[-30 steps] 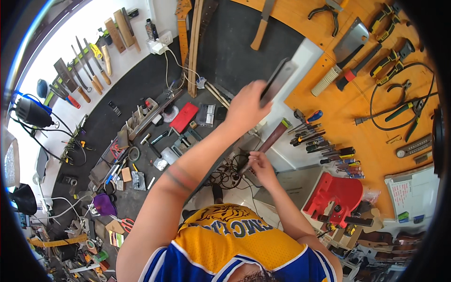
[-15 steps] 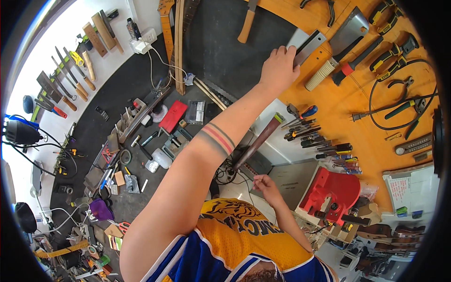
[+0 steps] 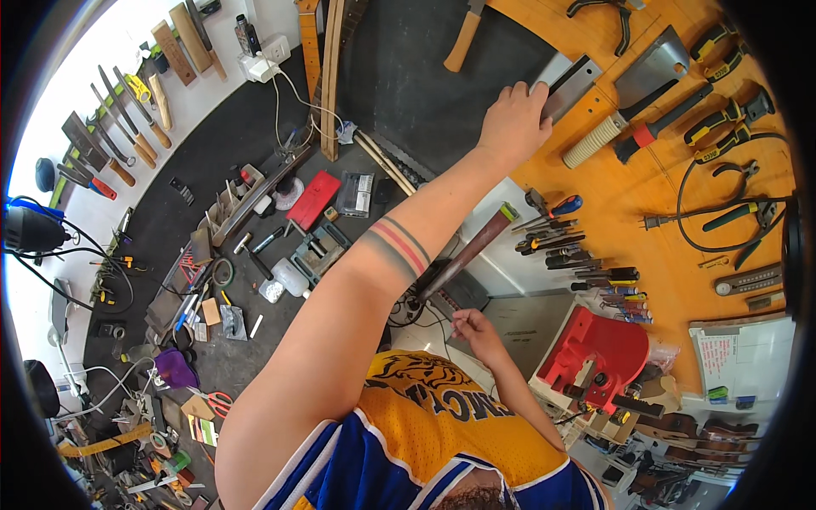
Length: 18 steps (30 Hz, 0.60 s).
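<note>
My left hand [image 3: 515,126] is stretched up to the upper right, its fingers closed on a long steel bar [image 3: 571,92] with a dark edge and holes, which lies against the orange tool board [image 3: 654,204] beside a cleaver [image 3: 650,72] and a cord-wrapped handle [image 3: 586,144]. My left forearm crosses the middle of the view. My right hand [image 3: 467,327] hangs lower down with loosely bent fingers and no visible object in them, near the lower end of a dark red-brown bar [image 3: 467,251] and some cables.
A dark workbench [image 3: 144,272] cluttered with small tools curves round the left, below a white wall rack [image 3: 127,110] of files and chisels. Screwdrivers [image 3: 552,238] line the board's lower edge. A red clamp-like machine [image 3: 595,357] stands at the lower right; cables run about.
My left hand has moved up and to the right with the steel bar, onto the board. My right hand has moved down from the red-brown bar. The last half second shows little movement.
</note>
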Motion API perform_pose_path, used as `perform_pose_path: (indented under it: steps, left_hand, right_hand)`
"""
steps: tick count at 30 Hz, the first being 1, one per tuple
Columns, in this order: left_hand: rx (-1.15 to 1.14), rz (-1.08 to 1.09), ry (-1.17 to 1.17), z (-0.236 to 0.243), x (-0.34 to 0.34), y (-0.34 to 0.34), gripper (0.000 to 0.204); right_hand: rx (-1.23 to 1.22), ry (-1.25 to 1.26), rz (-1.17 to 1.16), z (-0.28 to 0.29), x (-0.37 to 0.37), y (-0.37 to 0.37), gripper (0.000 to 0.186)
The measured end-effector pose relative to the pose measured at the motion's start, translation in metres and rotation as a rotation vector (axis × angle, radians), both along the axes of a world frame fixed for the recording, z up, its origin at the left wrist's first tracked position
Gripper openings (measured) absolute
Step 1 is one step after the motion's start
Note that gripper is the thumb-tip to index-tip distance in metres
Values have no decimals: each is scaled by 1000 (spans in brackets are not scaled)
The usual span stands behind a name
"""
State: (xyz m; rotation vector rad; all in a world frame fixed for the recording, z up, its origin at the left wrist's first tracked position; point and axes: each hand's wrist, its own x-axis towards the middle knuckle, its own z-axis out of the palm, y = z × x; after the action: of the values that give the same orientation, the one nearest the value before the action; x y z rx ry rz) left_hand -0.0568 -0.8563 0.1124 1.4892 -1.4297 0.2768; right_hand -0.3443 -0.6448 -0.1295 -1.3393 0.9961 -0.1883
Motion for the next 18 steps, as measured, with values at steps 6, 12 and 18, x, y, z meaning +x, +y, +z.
perform_pose_path:
  steps: [6,12,18]
  left_hand:
    - [-3,24,-4,6,3,2,47]
    - [-109,-31,100,-2,7,34,50]
    - [-121,-3,176,15,57,62,56]
  right_hand:
    - [-42,57,77,-10,1,-4,24]
    - [-84,14,125,-33,0,-7,24]
    - [-256,203,355,-50,1,-9,27]
